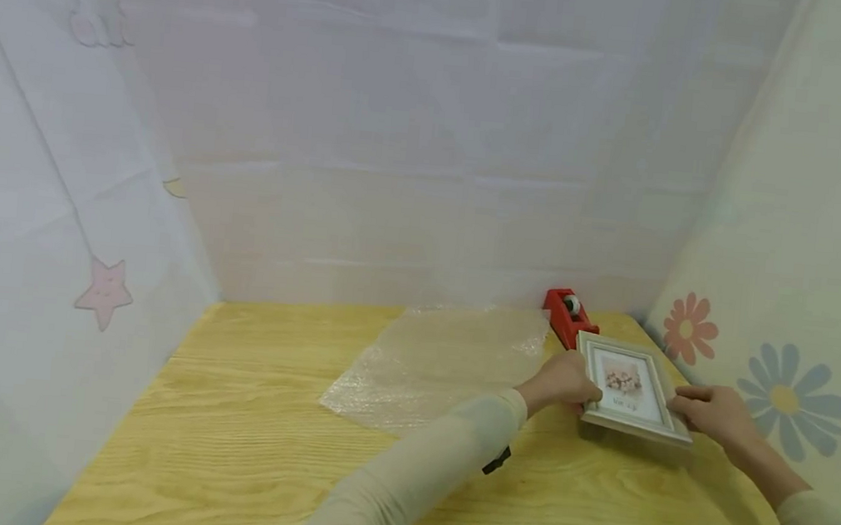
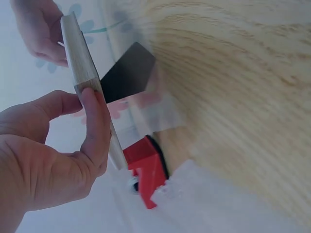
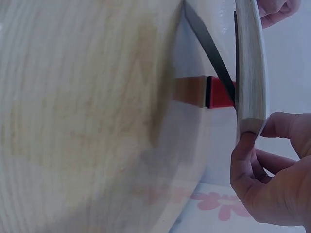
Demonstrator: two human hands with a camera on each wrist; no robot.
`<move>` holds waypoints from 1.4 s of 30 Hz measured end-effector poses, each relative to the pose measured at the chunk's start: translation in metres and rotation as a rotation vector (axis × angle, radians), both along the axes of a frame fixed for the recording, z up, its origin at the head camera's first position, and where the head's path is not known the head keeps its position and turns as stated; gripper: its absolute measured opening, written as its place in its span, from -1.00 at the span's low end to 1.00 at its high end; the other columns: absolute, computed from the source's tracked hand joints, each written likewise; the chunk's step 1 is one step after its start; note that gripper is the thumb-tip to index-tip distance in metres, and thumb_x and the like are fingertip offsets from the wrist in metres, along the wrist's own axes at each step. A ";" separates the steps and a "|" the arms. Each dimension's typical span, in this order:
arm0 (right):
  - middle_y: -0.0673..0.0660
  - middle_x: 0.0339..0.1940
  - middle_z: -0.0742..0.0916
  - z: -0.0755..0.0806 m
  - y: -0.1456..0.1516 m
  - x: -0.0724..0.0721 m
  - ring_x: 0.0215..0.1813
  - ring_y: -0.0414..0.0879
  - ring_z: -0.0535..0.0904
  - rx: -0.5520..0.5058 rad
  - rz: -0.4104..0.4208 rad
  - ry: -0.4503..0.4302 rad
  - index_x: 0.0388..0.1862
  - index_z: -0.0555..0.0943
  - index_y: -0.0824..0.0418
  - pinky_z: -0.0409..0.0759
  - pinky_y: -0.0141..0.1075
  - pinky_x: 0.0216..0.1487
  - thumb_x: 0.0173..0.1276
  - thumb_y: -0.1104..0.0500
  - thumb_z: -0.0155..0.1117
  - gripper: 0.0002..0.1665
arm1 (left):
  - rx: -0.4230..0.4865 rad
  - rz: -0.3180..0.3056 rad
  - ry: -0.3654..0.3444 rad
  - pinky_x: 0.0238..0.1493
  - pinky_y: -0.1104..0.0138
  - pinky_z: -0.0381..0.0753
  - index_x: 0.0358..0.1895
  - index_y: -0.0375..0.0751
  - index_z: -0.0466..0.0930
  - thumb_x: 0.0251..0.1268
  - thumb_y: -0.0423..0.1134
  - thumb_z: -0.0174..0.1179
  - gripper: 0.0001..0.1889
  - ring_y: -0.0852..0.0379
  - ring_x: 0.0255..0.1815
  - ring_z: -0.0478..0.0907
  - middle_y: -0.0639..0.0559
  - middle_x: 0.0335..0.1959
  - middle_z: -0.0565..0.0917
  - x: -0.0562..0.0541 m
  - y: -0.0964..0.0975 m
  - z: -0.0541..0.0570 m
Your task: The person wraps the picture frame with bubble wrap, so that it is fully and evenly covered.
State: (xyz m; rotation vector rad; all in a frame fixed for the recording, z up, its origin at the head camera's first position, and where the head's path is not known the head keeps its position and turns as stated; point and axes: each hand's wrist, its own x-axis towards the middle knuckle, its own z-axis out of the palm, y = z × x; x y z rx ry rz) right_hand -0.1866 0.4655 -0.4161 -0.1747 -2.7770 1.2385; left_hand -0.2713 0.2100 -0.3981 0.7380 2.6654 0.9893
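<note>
A cream picture frame (image 1: 630, 388) with a small floral picture is held tilted over the right side of the table. My left hand (image 1: 564, 381) pinches its left edge between thumb and fingers. At the opposite edge, my right hand (image 1: 713, 413) grips it the same way. Both wrist views show the frame's side edge, with the dark easel stand (image 2: 129, 73) folded out from its back towards the tabletop. Right behind the frame stands a red tape dispenser (image 1: 564, 318) with a roll of tape in it.
A sheet of clear bubble wrap (image 1: 441, 368) lies flat on the yellow wooden table (image 1: 225, 437), left of the frame. Pale fabric walls (image 1: 416, 145) enclose the back and both sides, the right one printed with flowers (image 1: 784, 400).
</note>
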 end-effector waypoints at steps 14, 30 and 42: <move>0.48 0.10 0.65 0.035 -0.043 -0.018 -0.22 -0.12 0.57 0.117 -0.022 0.206 0.29 0.58 0.44 0.57 -0.27 -0.40 0.50 -0.01 0.24 -0.39 | 0.026 0.043 0.176 -0.72 0.40 0.34 -0.47 -0.08 0.60 0.15 -0.20 0.42 -0.82 0.26 -0.67 0.38 0.20 -0.61 0.53 0.003 -0.047 0.021; 0.32 0.04 0.61 0.058 -0.129 -0.054 -0.14 -0.02 0.52 -0.074 0.005 0.295 0.20 0.65 0.37 0.55 -0.31 -0.42 0.43 0.07 0.26 -0.50 | 0.286 0.112 0.095 -0.72 0.40 0.50 -0.16 -0.32 0.69 0.24 -0.33 0.26 -0.83 0.19 -0.73 0.58 0.08 -0.65 0.64 0.009 -0.142 0.046; 0.25 -0.06 0.69 0.040 -0.198 -0.089 -0.16 0.01 0.54 -0.215 -0.024 0.305 0.02 0.74 0.32 0.56 -0.30 -0.28 0.29 0.16 0.29 -0.63 | 0.302 0.204 0.064 -0.74 0.41 0.24 0.04 -0.37 0.63 0.32 -0.27 0.18 -0.70 0.18 -0.77 0.45 0.04 -0.75 0.54 0.005 -0.206 0.044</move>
